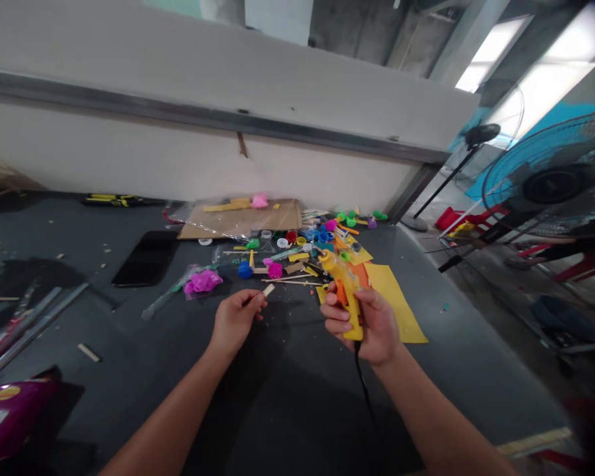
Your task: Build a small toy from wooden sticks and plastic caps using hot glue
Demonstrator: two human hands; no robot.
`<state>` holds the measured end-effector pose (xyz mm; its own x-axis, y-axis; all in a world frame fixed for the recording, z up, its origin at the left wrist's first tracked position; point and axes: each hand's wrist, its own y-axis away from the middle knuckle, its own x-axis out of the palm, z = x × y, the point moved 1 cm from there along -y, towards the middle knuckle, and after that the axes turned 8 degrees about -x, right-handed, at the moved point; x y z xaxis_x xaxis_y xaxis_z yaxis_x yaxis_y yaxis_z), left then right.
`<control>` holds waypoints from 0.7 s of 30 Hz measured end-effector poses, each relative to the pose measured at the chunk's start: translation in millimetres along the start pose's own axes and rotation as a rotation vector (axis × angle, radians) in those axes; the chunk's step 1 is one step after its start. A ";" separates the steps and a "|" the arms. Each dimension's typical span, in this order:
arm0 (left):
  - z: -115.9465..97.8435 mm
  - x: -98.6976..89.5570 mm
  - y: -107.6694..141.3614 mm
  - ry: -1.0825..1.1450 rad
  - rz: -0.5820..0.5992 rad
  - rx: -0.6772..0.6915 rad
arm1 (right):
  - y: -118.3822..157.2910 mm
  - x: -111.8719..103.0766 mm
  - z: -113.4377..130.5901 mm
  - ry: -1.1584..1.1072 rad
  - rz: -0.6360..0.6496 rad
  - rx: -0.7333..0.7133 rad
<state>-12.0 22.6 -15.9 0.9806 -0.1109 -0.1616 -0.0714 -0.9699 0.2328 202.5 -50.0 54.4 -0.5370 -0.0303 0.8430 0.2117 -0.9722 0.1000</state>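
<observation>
My right hand (377, 324) is wrapped round a yellow glue gun (348, 297) with an orange trigger. Its nozzle points up and to the left, and a black cord hangs from the handle. Between the thumb and fingers of my left hand (238, 320) is a short pale wooden stick piece (268, 289). The stick and the glue gun are apart. Just beyond my hands lie a blue cap (245, 269), a magenta piece (274, 270) and several thin wooden sticks (292, 281).
Coloured caps and scraps lie along the back, near brown cardboard (218, 221). Yellow paper (396, 304) lies on the right. On the left are a black phone (146, 258), a magenta clay bag (203, 282) and a purple object (17, 416). A fan (550, 185) stands beyond the table.
</observation>
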 end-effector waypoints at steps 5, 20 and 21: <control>-4.7 -11.7 -3.3 0.255 -0.211 0.015 | 23.7 9.9 42.9 0.131 -0.055 -0.185; -15.1 -6.3 16.2 0.485 -0.080 0.108 | 92.2 -121.5 112.9 0.348 -0.705 -0.597; -15.2 -5.0 19.1 0.459 -0.028 0.106 | 88.7 -123.4 110.4 0.457 -0.733 -0.562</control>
<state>-15.6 8.0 4.0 0.9601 -0.0003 0.2796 -0.0387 -0.9905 0.1316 377.8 -106.8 17.5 -0.6646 0.6430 0.3806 -0.6424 -0.7518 0.1483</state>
